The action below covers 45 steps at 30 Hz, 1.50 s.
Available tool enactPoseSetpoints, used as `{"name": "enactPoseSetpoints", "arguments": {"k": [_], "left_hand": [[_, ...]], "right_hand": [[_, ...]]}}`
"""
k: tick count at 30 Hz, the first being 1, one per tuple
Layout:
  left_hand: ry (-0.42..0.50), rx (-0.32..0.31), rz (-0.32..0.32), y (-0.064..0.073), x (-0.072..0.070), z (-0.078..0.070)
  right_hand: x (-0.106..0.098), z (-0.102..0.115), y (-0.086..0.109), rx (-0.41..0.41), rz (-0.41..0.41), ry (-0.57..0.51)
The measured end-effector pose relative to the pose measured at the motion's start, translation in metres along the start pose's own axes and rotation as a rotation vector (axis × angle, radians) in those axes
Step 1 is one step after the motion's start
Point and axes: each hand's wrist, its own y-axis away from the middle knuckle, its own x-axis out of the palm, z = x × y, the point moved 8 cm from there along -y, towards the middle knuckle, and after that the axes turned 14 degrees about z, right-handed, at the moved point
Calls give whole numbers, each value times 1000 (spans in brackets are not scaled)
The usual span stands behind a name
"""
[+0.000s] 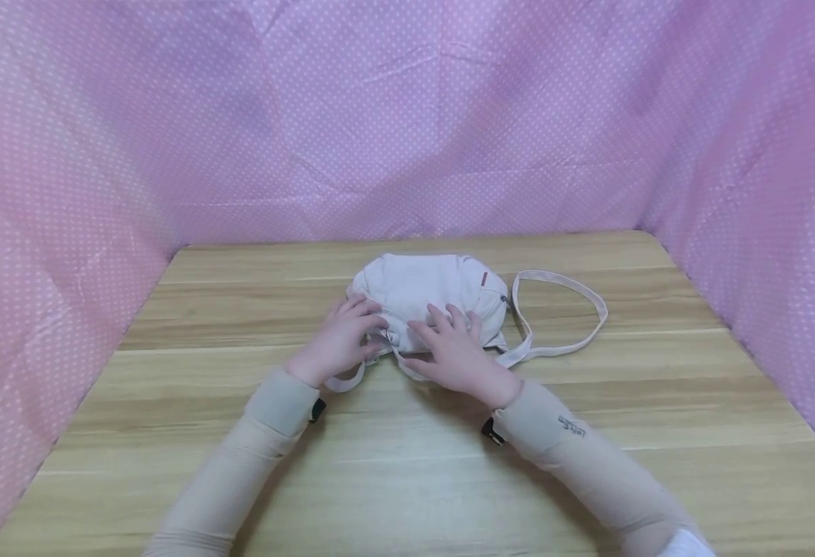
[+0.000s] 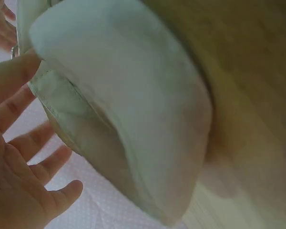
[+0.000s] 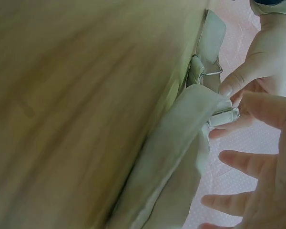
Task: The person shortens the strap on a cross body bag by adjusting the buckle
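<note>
A cream fabric bag (image 1: 421,290) with a small red-brown tag lies on the wooden table. At its left end is my left hand (image 1: 340,340), fingers loosely bent over the side and thumb low near the metal hardware. The left wrist view shows that hand's fingers (image 2: 35,143) spread apart behind a wide strap loop (image 2: 133,95). My right hand (image 1: 459,360) rests across the bag's front with spread fingers. In the right wrist view its thumb reaches toward a metal buckle (image 3: 224,116), and the left hand (image 3: 262,67) is close beside that buckle.
A long strap (image 1: 567,352) loops out over the table to the bag's right. The wooden table (image 1: 407,472) extends around the bag. Pink dotted cloth (image 1: 407,116) hangs behind and at both sides.
</note>
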Motion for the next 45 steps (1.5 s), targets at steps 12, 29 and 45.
{"name": "enactPoseSetpoints", "arguments": {"k": [12,29,45], "left_hand": [[56,112,-144,8,-16,-4],[83,339,-551,47,-54,-36],[446,290,-351,39,-37,-33]], "right_hand": [[-6,14,-6,-188,-79,-187],[1,13,-11,-218,194,-1148],[-13,2,-2,-240,118,-1097]]}}
